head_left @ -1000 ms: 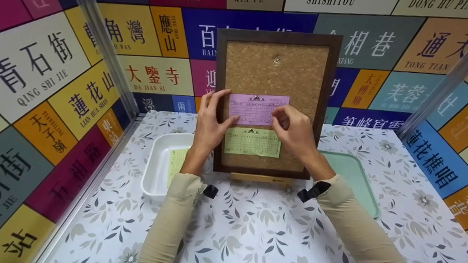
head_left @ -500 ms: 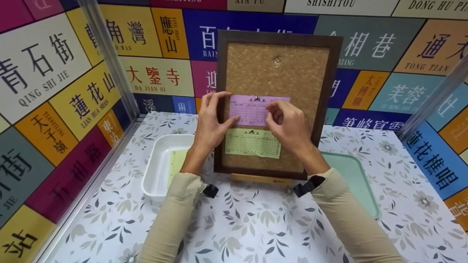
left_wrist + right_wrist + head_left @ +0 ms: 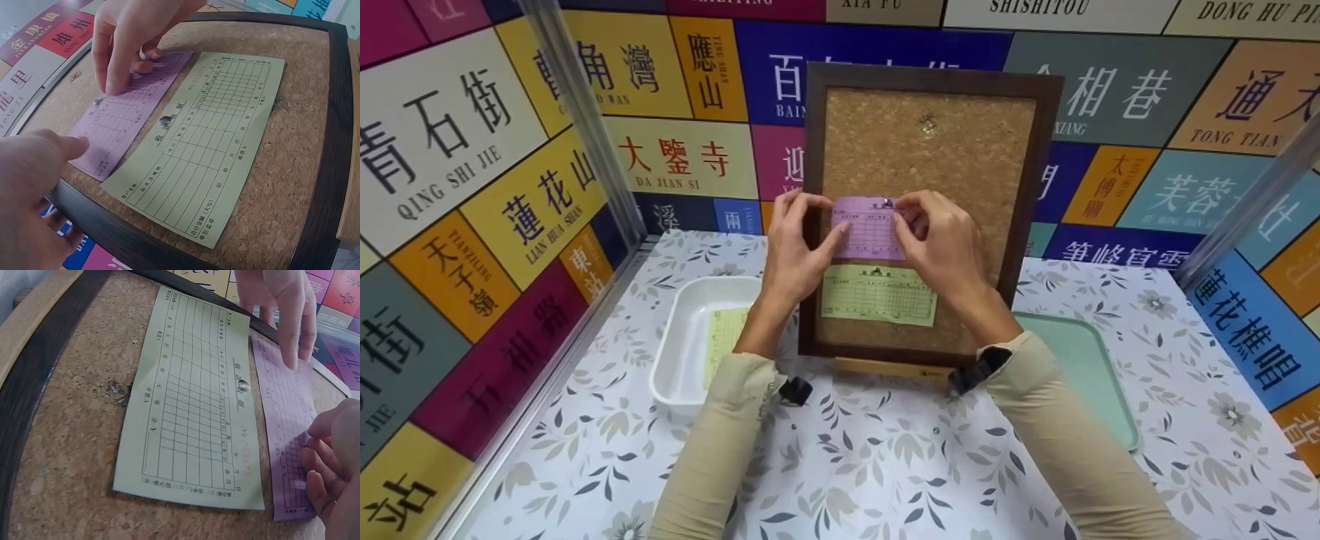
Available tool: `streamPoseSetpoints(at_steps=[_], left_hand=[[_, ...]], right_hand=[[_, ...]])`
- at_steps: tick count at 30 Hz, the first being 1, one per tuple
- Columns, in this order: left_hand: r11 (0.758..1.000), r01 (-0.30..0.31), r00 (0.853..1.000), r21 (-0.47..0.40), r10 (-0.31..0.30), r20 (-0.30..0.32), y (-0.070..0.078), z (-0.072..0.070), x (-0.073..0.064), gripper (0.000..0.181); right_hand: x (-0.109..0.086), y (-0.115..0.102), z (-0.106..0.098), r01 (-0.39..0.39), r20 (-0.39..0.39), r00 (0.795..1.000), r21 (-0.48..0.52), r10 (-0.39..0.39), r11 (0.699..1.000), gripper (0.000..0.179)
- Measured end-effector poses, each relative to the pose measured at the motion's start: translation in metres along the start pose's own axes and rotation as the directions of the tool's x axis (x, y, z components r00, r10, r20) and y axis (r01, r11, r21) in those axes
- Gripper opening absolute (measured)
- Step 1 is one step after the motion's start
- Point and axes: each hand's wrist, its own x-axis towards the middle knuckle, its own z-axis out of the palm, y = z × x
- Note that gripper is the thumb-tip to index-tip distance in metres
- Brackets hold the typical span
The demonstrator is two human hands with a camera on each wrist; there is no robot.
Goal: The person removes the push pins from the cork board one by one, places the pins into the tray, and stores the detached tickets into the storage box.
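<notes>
A framed corkboard [image 3: 930, 165] stands upright with a pink slip [image 3: 861, 232] pinned above a green slip [image 3: 877, 294], both printed as receipts. My left hand [image 3: 799, 251] is at the board's left edge. Its thumb lies on the pink slip near the left end, and other fingers extend outside the frame. My right hand [image 3: 949, 236] covers the pink slip's right half with bent fingers. Its fingertips sit right beside the small shiny pin [image 3: 97, 102] at the slip's top. I cannot tell whether anything is pinched between them. Another pin [image 3: 165, 121] fixes the green slip.
A white tray [image 3: 664, 360] with a yellow-green slip [image 3: 724, 337] lies left of the board. To its right is a pale green tray [image 3: 1099, 382]. A wooden stand [image 3: 885, 367] supports the board on a floral tablecloth [image 3: 870, 465]. Colourful sign panels surround the table.
My right hand has moved left and slightly up across the pink slip, from its right end to beside the pin. My left hand has stayed nearly still at the left edge.
</notes>
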Motion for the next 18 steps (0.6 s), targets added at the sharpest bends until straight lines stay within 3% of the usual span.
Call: streamPoseSetpoints(at_steps=[6, 18], left_hand=[[1.000, 0.004, 1.000, -0.007, -0.004, -0.027, -0.0001, 0.0017, 0.0008, 0.019], [1.000, 0.002, 0.999, -0.028, -0.003, -0.042, -0.0003, 0.0029, 0.0004, 0.017]], right_hand=[[0.0058, -0.0047, 0.0032, 0.000, -0.018, 1.000, 0.004, 0.000, 1.000, 0.013], [0.0084, -0.0055, 0.0070, 0.026, -0.048, 0.999, 0.027, -0.025, 0.999, 0.011]])
